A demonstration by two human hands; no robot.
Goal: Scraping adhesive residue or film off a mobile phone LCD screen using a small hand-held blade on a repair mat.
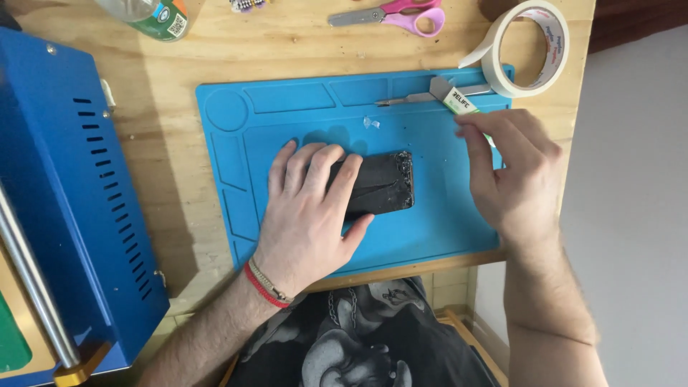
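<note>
The left hand lies flat and open on a cracked black phone, on the blue mat. The right hand pinches what seems a thin scraper tool.

**Around the blue mat**

Pink-handled scissors lie at the far edge of the wooden counter — a roll of pale tape to their right. A blue metal machine stands left; a bottle sits far-left.
</note>
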